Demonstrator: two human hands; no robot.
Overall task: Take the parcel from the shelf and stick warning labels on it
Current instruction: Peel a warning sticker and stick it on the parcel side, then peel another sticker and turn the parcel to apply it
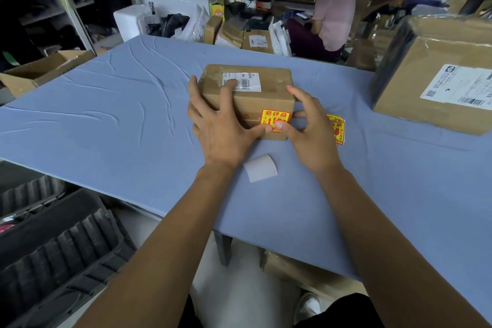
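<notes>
Cardboard parcel (247,93) mid surface (106,114), left hand (221,125) gripping its 9 o'clock side, right hand (311,130) with fingers loosely spread, thumb pressing fragile label (275,116) onto near face: sticking step, I judge, next wanting firm smoothing.

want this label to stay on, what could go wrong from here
1. Both thumbs press only the lower edge of the warning label on the near face of the parcel; the rest may stay unsmoothed and lift or crease.
2. The spare label lies on the table just behind the right hand; the hand could catch or crumple it.
3. The next label could cover the shipping label on top, where fingers of the left hand rest.
</notes>
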